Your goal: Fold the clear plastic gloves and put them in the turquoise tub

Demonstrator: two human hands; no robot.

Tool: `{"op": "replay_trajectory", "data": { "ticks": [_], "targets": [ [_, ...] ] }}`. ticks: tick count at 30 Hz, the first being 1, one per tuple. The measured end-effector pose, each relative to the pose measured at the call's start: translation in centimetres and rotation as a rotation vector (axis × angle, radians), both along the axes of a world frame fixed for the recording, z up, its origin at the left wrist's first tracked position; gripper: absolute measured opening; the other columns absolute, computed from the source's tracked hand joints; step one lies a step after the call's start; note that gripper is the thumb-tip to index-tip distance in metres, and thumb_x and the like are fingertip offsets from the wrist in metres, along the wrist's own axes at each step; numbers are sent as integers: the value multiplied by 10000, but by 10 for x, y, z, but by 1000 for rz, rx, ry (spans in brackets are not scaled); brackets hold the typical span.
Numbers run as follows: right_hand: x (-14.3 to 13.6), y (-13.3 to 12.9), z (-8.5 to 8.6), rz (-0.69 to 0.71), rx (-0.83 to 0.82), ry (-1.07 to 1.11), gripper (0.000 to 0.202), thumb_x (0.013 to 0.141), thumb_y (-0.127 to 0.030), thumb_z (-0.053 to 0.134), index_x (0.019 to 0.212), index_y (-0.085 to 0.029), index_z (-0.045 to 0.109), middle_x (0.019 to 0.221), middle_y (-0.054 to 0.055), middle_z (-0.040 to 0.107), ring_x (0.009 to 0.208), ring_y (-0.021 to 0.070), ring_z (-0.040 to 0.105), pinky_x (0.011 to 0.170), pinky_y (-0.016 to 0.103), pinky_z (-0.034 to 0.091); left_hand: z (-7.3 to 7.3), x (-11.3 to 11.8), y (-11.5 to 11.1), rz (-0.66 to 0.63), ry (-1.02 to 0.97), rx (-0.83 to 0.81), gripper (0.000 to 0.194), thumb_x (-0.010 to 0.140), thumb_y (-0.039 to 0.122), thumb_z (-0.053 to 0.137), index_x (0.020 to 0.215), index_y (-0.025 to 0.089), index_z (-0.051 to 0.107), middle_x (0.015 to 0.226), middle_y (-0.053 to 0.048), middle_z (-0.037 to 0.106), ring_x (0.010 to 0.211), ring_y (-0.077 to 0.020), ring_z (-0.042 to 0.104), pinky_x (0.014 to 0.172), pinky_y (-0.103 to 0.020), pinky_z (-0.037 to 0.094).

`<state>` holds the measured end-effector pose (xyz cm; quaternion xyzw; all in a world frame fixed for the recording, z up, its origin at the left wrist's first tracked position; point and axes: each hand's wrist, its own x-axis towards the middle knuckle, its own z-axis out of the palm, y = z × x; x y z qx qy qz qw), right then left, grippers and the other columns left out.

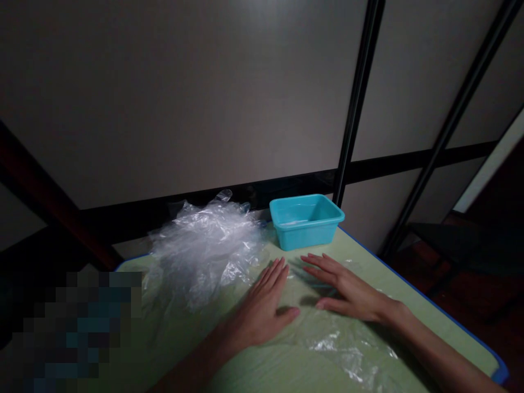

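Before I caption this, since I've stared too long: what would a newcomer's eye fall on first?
Probably the turquoise bin, bright near the far edge of the green table. Left of it lies a shiny heap of clear plastic. Nearer in, the left hand and right hand are open.

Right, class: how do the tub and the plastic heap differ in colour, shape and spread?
The tub is turquoise, while the plastic heap is clear and shiny. The tub has a neat box shape with a rim; the plastic heap is crumpled and loose. The plastic heap spreads wider than the tub. Both sit toward the far side of the table.
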<state>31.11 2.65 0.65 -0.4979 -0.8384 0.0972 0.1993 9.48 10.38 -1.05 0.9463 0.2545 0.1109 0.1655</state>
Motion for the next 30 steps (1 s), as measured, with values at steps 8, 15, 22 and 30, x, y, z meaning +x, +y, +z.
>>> {"op": "replay_trajectory", "data": {
  "ticks": [8,15,22,30],
  "targets": [
    [-6,-76,43,-30,-248,-87,159,693,-305,646,828,-225,620,858,23,604,812,203,564,738,340,449,14,10,-36,51,-414,-242,366,726,71,478,1067,200,507,1099,-41,570,1055,-176,488,935,-329,363],
    [-16,-108,31,-114,-236,-219,199,623,-48,486,721,-208,550,784,25,570,684,178,526,652,319,445,12,14,-50,-30,-325,-636,294,738,41,449,992,177,505,864,1,662,767,-126,594,691,-239,460],
    [-15,-92,49,-98,-247,-74,214,619,-10,464,727,-188,514,874,35,523,807,168,503,725,284,442,6,12,-46,-73,-287,-602,274,702,80,538,964,164,543,846,2,646,711,-116,562,650,-218,453],
    [10,-51,45,-162,-162,66,121,787,-98,430,746,-177,513,785,30,544,718,149,518,669,275,429,2,7,-43,-124,-294,-495,410,669,26,532,1044,190,514,887,19,638,751,-112,548,718,-227,445]
  ]
}}
